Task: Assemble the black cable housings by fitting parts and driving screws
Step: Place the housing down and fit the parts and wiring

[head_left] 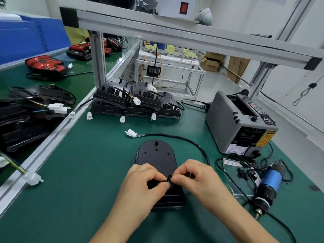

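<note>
A black cable housing [157, 156] lies flat on the green mat in front of me, its rounded end pointing away. Its black cable [189, 141] loops off to the right and ends in a white connector [131, 133]. My left hand [143, 181] and my right hand [194, 176] meet over the near end of the housing. Both pinch a small black part [169, 178] where the cable enters the housing. A blue and black electric screwdriver [269, 184] lies to the right, untouched. Loose black screws [242, 173] sit on a clear sheet beside it.
A stack of finished housings with white connectors [135, 102] stands at the back of the mat. A grey tape dispenser [240, 123] sits at the right. More housings [26, 116] lie on the left conveyor, beyond an aluminium rail [52, 135]. An aluminium frame post [99, 58] rises behind.
</note>
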### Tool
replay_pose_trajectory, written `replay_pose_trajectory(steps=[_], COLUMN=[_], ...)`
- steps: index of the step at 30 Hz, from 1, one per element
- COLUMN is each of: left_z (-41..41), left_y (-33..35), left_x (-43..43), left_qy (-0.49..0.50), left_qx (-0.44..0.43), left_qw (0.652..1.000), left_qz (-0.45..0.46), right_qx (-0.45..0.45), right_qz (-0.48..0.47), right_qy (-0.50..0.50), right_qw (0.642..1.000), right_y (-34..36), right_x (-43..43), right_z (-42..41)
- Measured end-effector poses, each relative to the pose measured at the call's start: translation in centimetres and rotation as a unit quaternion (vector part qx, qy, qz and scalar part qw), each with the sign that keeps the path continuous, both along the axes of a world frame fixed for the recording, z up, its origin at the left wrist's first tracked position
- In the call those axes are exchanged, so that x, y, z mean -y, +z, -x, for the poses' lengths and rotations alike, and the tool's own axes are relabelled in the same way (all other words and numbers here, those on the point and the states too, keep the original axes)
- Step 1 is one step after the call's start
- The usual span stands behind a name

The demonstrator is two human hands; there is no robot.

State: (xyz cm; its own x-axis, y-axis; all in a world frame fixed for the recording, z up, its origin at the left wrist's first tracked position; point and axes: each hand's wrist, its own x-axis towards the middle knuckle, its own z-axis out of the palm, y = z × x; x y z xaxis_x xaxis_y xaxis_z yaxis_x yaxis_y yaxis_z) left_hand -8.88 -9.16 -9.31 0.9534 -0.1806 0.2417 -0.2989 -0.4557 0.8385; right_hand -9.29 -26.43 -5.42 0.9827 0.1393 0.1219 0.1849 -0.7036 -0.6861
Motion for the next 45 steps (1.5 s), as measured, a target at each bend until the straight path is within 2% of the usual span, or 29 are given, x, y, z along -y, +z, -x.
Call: replay_pose_trajectory(steps=[5, 11, 19, 23, 29, 37, 45], left_z=[0.0, 0.1, 0.3, 0.5, 0.5, 0.5, 0.7], left_y=[-0.4, -0.6, -0.6, -0.9, -1.4, -2.0, -2.1], left_x=[0.1, 0.2, -1.2, -2.0, -2.0, -2.2, -2.2], left_qy=[0.007, 0.012, -0.029, -0.082, -0.079, -0.079, -0.068], left_qx=[0.013, 0.027, 0.035, 0.118, 0.24, 0.277, 0.305], left_qw=[1.0, 0.999, 0.998, 0.989, 0.965, 0.953, 0.944], left_qz=[0.006, 0.012, 0.042, -0.016, -0.065, -0.093, -0.108], right_qx=[-0.009, -0.081, -0.082, -0.134, -0.183, -0.272, -0.294], right_qz=[0.055, 0.084, 0.04, -0.012, 0.023, 0.097, 0.136], right_qy=[0.004, -0.002, 0.018, 0.036, 0.069, 0.108, 0.138], right_qw=[0.998, 0.993, 0.996, 0.99, 0.98, 0.951, 0.936], right_y=[0.3, 1.4, 0.7, 1.0, 1.2, 2.7, 3.1], right_x=[-0.1, -0.4, -0.1, 0.5, 0.3, 0.0, 0.1], right_z=[-0.4, -1.5, -1.1, -1.1, -2.2, -4.3, -5.1])
